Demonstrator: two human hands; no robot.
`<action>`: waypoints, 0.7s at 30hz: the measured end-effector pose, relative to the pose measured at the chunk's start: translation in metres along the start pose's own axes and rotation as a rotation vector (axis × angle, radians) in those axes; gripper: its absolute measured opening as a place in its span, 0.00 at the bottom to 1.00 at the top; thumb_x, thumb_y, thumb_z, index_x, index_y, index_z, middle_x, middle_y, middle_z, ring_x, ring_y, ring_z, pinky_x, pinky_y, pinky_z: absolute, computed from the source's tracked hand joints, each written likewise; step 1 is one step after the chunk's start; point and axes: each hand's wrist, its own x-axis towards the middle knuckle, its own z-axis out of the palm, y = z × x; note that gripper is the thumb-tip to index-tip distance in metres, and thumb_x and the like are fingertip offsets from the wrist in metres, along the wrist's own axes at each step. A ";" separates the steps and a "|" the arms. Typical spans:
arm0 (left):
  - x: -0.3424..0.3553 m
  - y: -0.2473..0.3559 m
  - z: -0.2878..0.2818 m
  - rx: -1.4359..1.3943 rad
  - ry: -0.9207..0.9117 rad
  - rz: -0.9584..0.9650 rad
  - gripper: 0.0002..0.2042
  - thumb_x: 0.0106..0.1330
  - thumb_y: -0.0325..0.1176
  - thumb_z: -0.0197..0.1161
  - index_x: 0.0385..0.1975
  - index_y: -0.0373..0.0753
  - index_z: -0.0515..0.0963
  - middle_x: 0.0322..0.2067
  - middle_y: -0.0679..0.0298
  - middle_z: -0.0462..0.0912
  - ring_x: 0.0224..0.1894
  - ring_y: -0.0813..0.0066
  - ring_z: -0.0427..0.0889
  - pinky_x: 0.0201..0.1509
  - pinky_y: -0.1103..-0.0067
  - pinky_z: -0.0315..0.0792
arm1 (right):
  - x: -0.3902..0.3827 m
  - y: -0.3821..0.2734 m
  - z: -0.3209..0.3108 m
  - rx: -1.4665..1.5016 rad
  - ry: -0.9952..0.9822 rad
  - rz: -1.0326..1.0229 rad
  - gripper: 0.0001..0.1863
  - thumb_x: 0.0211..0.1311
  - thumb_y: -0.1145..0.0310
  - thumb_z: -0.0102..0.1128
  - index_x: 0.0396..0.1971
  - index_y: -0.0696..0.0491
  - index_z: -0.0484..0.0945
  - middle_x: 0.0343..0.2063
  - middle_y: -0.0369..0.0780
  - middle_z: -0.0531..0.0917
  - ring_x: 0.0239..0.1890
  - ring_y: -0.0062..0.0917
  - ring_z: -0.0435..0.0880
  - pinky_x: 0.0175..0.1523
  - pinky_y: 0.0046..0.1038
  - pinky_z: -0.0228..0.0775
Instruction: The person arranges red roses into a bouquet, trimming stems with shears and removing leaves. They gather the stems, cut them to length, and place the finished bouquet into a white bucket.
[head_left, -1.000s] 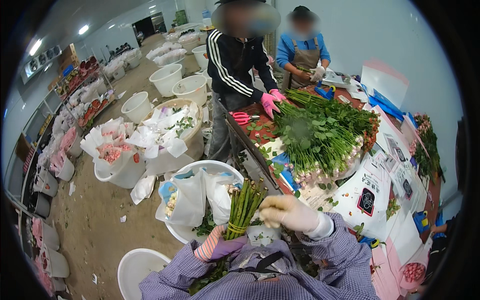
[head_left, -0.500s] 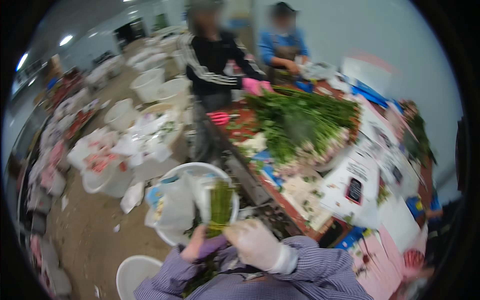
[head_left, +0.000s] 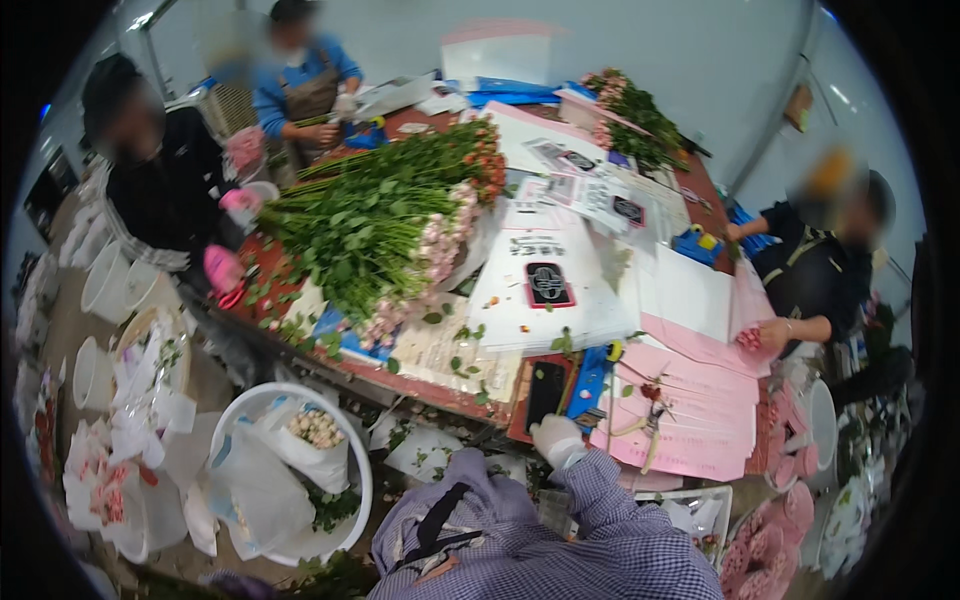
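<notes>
My right hand (head_left: 557, 440), in a whitish glove, is at the near table edge, just below a dark phone (head_left: 545, 390) and beside a blue tape dispenser (head_left: 590, 382). Its fingers are blurred, so their grip does not show. At the lower left rim my left hand (head_left: 240, 584), in a purple glove, is mostly cut off and dim. It appears closed around a bunch of leafy stems (head_left: 340, 576), whose leaves stick out to its right. Pruning shears (head_left: 652, 440) with pale handles lie on pink sheets (head_left: 690, 415) to the right of my right hand.
A big heap of pink roses (head_left: 370, 220) covers the table's left half, beside white printed wrapping sheets (head_left: 540, 270). A white tub (head_left: 365, 470) with bags stands at left. Co-workers stand at the far left, the back and the right, one holding pink wrap (head_left: 750, 300).
My view has swung right toward the table. My hands, together over the tub before, are now apart: the right at the table edge, the left low at the left with the stems.
</notes>
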 end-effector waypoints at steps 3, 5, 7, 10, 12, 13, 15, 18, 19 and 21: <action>0.010 0.014 0.004 0.043 0.018 0.087 0.22 0.56 0.48 0.53 0.43 0.38 0.63 0.15 0.62 0.67 0.12 0.74 0.65 0.13 0.81 0.60 | -0.034 0.001 0.016 -0.073 -0.430 -0.400 0.13 0.47 0.67 0.48 0.29 0.59 0.78 0.30 0.46 0.79 0.34 0.37 0.78 0.38 0.33 0.69; 0.023 0.020 0.006 0.078 0.017 0.126 0.22 0.56 0.48 0.54 0.42 0.38 0.64 0.16 0.62 0.68 0.13 0.74 0.66 0.14 0.81 0.61 | -0.046 0.012 0.057 -0.111 -0.561 -0.362 0.13 0.45 0.67 0.52 0.29 0.59 0.78 0.30 0.46 0.79 0.35 0.38 0.77 0.39 0.33 0.69; 0.026 0.029 0.007 0.099 0.018 0.177 0.22 0.56 0.49 0.54 0.41 0.38 0.65 0.17 0.61 0.69 0.14 0.73 0.66 0.15 0.81 0.62 | -0.071 0.010 0.030 -0.057 -0.669 -0.149 0.13 0.44 0.66 0.54 0.30 0.57 0.78 0.30 0.47 0.78 0.37 0.38 0.76 0.41 0.33 0.68; 0.039 0.043 0.006 0.118 -0.001 0.226 0.22 0.55 0.50 0.54 0.39 0.38 0.66 0.18 0.61 0.70 0.15 0.72 0.67 0.17 0.80 0.64 | -0.074 0.071 0.025 0.027 -0.411 0.242 0.17 0.45 0.61 0.54 0.34 0.55 0.75 0.30 0.47 0.78 0.35 0.38 0.77 0.38 0.34 0.69; 0.045 0.052 0.004 0.132 -0.022 0.261 0.22 0.54 0.50 0.54 0.38 0.38 0.67 0.19 0.60 0.70 0.16 0.71 0.68 0.18 0.80 0.65 | -0.064 0.118 0.015 0.602 0.296 0.844 0.27 0.48 0.52 0.51 0.41 0.59 0.68 0.33 0.49 0.77 0.39 0.38 0.76 0.42 0.37 0.68; 0.050 0.055 0.004 0.133 -0.032 0.272 0.22 0.54 0.51 0.54 0.38 0.38 0.68 0.19 0.60 0.71 0.16 0.71 0.68 0.18 0.80 0.65 | -0.055 0.131 0.007 0.503 0.292 0.944 0.33 0.46 0.48 0.52 0.45 0.60 0.64 0.37 0.51 0.75 0.42 0.40 0.74 0.44 0.37 0.67; 0.056 0.053 0.021 0.131 -0.020 0.312 0.22 0.54 0.51 0.55 0.36 0.38 0.68 0.20 0.59 0.71 0.17 0.70 0.69 0.19 0.79 0.66 | -0.045 0.153 0.017 0.366 0.277 1.095 0.42 0.43 0.43 0.53 0.50 0.62 0.57 0.43 0.54 0.70 0.46 0.42 0.71 0.48 0.36 0.64; 0.060 0.049 0.050 0.192 -0.051 0.410 0.22 0.53 0.51 0.56 0.35 0.38 0.68 0.18 0.63 0.68 0.15 0.73 0.65 0.16 0.80 0.62 | -0.028 0.168 0.031 0.350 0.188 1.207 0.49 0.38 0.43 0.57 0.53 0.64 0.51 0.49 0.55 0.64 0.50 0.43 0.67 0.51 0.33 0.62; 0.060 0.050 0.051 0.215 -0.097 0.424 0.22 0.53 0.51 0.56 0.36 0.38 0.68 0.18 0.63 0.68 0.16 0.73 0.65 0.17 0.80 0.62 | -0.026 0.172 0.029 0.402 0.118 1.229 0.49 0.38 0.46 0.59 0.54 0.63 0.50 0.50 0.54 0.63 0.51 0.41 0.66 0.52 0.32 0.61; 0.061 0.047 0.034 0.125 -0.176 0.338 0.20 0.53 0.49 0.58 0.36 0.38 0.69 0.20 0.64 0.68 0.19 0.74 0.66 0.20 0.81 0.63 | -0.038 0.182 0.030 0.472 0.154 1.212 0.43 0.40 0.51 0.60 0.52 0.64 0.55 0.46 0.53 0.68 0.48 0.39 0.70 0.51 0.31 0.63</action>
